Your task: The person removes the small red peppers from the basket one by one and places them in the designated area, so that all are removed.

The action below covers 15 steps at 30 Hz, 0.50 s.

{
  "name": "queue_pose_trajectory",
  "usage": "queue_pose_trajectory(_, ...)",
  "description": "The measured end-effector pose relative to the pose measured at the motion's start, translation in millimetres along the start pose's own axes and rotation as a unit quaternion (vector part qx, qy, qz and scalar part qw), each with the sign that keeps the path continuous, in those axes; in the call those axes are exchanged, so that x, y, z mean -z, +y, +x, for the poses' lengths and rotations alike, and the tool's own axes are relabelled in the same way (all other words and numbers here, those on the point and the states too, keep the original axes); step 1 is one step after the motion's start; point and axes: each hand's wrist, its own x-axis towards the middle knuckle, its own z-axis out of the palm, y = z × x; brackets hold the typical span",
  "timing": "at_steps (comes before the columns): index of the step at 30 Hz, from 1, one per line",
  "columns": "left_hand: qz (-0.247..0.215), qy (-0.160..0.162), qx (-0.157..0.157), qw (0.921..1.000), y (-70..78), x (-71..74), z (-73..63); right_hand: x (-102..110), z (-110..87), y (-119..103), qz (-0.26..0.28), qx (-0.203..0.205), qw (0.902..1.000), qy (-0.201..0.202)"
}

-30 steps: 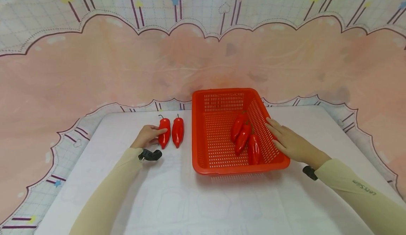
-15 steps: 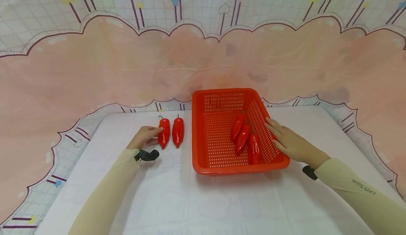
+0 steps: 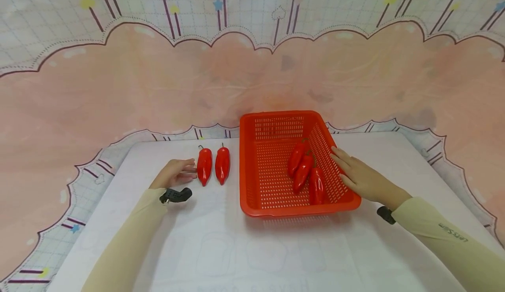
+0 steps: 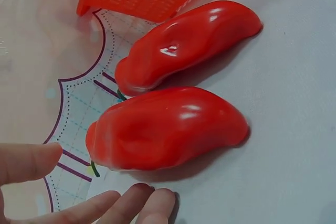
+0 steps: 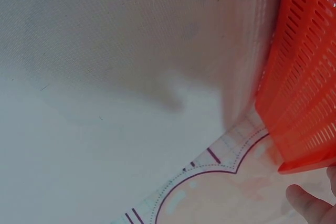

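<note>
Two glossy red peppers lie side by side on the white table, left of the basket. My left hand [image 3: 176,172] is just beside the left pepper [image 3: 204,166], fingers relaxed and holding nothing. In the left wrist view, a gap shows between its fingertips [image 4: 160,199] and the nearer pepper [image 4: 170,128]. The other pepper [image 3: 222,165] lies a little to the right. My right hand [image 3: 360,177] rests with straight fingers on the right rim of the red plastic basket [image 3: 247,173]. Three more red peppers [image 3: 303,172] lie inside, against its right side.
A patterned cloth backdrop [image 3: 177,86] rises behind the white table [image 3: 221,257] and borders its far and side edges. Black camera mounts sit at both wrists, the left one [image 3: 176,195] close over the table.
My left hand has let go of the left pepper and drawn back leftward, leaving it on the table. The right hand and the basket have stayed in place.
</note>
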Motion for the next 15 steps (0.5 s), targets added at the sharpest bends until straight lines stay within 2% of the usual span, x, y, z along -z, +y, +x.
queue_pose_trajectory(5, 0.026, -0.003, -0.018, 0.9995, 2.2, 4.1, -5.5, -1, 0.0, 1, 0.001, 0.0, 1.0, -0.001)
queue_pose_trajectory(15, 0.055, 0.013, -0.06, 0.9966, 21.1, 12.2, -20.3, -2, 0.3, 3, 0.003, 0.0, 1.0, 0.001)
